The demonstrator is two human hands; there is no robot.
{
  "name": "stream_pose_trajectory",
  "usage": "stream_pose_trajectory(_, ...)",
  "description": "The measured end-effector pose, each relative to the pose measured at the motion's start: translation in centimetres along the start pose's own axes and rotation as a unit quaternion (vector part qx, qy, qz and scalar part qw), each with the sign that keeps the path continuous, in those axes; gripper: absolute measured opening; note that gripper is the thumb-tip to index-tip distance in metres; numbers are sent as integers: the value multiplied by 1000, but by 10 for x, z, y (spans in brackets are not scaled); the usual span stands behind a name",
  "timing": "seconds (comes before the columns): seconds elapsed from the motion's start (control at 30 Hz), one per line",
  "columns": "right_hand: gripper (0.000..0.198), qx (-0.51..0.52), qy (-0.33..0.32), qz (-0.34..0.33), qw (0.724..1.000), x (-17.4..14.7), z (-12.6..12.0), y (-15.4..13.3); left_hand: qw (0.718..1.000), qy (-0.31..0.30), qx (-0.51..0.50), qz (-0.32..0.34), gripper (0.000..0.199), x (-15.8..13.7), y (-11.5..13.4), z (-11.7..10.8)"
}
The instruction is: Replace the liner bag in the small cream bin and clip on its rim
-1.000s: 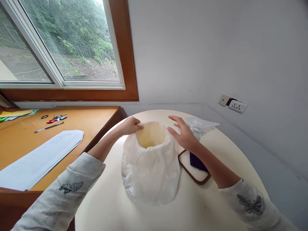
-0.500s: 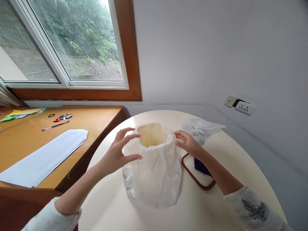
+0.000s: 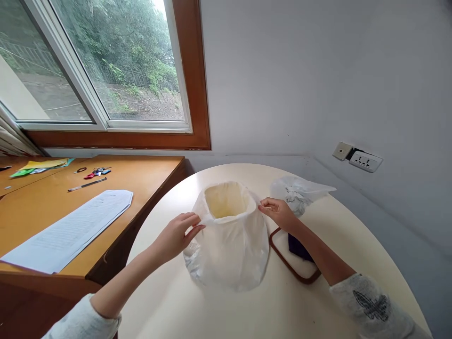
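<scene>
Although the white bag (image 3: 229,259) was already opened wide on the surface (image 3: 169,301), its sides were left loose, pinched near the rim by the left hand (image 3: 176,235) and right hand (image 3: 281,214).

I show one left hand (image 3: 176,235) and one right hand (image 3: 278,213), two in all. Before me: two translucent bags (image 3: 229,259), one brown loop (image 3: 305,281), one pen (image 3: 87,184), two wall plates (image 3: 366,161), one round table (image 3: 219,315), one desk (image 3: 155,172).
</scene>
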State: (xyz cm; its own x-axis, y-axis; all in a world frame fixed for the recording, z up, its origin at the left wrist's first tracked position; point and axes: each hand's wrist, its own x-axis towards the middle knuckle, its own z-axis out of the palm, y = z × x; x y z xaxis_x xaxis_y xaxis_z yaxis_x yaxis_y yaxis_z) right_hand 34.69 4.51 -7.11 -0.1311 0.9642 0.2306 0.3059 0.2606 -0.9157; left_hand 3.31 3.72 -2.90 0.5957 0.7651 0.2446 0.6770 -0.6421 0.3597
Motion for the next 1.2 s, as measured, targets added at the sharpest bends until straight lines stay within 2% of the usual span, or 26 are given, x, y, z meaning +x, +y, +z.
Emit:
stream_pose_trajectory(0.17, 26, -46, 22, 13, 999, 5, -3, 1, 999, -33, 1, -24, 28, 2, -12, -16)
stream_pose_trajectory(0.27, 25, -20, 48, 18, 999, 3, -7, -6, 998, -25, -22, -53, 26, 2, -10, -20)
stream_pose_trajectory(0.43, 30, 59, 18, 18, 998, -4, -7, -14, 997, -21, -52, -58, 31, 4, 4, -10)
stream_pose_trajectory(0.6, 24, 14, 18, -10, 1000, 1, 4, -7, 992, -55, -111, -30, 30, 7, 6, 4)
stream_pose_trajectory(0.7, 25, -6, 49, -13, 999, 7, 6, -2, 990, -69, -118, -31, 30, 6, 0, 3)
stream_pose_trajectory(0.8, 28, 10, 51, -9, 999, 5, 5, -5, 993, -47, -94, -56, 26, 2, -2, -2)
stream_pose_trajectory(0.93, 32, 60, -46, -7, 997, -3, 3, -17, 998, 11, -38, -54, 33, -4, 8, -5)
stream_pose_trajectory(1.0, 32, 60, -71, -10, 996, -5, 4, -20, 998, 20, -32, -46, 34, -3, 14, -2)
stream_pose_trajectory(1.2, 25, 80, -9, -22, 997, -1, 5, -15, 997, 19, -64, -45, 31, 6, 12, 12)
